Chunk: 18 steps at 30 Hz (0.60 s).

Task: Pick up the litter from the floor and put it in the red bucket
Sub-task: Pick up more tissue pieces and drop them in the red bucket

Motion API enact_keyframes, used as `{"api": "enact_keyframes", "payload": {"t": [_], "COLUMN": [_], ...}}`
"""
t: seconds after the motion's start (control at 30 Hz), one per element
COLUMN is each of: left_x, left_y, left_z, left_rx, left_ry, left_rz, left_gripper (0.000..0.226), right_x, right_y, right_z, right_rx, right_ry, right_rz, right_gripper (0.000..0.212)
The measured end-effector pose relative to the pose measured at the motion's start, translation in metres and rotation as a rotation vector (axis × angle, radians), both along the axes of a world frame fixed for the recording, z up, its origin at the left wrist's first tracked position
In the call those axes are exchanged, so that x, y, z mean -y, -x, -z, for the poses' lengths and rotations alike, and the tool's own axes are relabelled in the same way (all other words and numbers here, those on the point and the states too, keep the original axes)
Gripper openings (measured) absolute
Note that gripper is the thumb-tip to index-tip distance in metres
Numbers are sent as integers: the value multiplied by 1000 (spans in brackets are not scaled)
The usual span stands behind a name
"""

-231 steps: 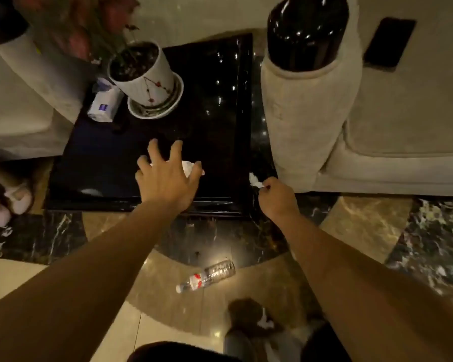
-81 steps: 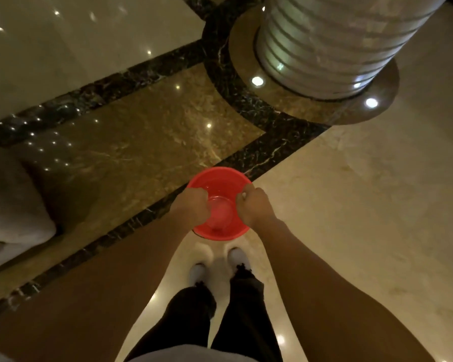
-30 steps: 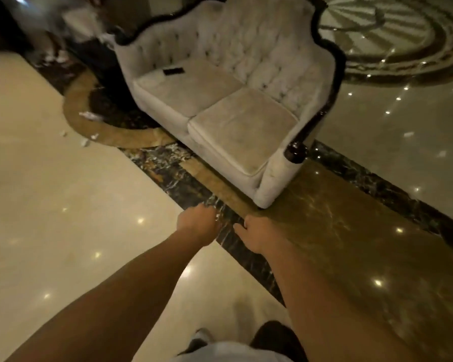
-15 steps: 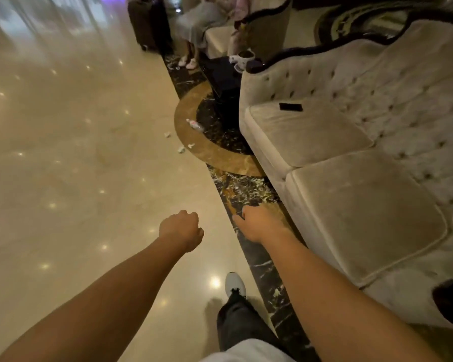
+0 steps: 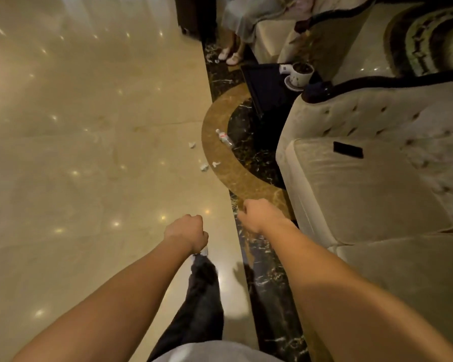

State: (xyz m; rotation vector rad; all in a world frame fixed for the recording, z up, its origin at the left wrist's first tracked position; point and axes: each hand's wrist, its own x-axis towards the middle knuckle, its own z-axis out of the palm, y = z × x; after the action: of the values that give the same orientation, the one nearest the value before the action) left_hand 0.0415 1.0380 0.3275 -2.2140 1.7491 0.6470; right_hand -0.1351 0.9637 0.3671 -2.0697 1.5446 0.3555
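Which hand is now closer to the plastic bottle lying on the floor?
The right hand, though both are far away. It is curled, below the plastic bottle and slightly right of it in the view. The left hand is a fist, lower and to the left.

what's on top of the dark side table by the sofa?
On the dark side table: a white plant pot standing in a saucer, and a small white item beside it. The sofa arm hides the table's near right corner.
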Motion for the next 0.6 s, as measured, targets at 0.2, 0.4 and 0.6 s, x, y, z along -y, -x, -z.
{"api": "enact_keyframes", "payload": {"t": [0.2,0.4,0.6], "left_x": [171,303,452], "left_y": [-82,-143,-167], "left_z": [30,26,63], "left_rx": [-46,-62,-121], "left_ry": [-91,-165,-215], "left_rz": [-24,-47,-55], "left_gripper": [33,27,29], "right_x": [176,315,449], "right_y": [-70,-120,-173], "right_z": [15,16,67], "right_rx": [-67,-95,-90], "right_ry": [-64,-132,-175], "right_rz": [14,95,59], "right_gripper": [28,21,27]}}
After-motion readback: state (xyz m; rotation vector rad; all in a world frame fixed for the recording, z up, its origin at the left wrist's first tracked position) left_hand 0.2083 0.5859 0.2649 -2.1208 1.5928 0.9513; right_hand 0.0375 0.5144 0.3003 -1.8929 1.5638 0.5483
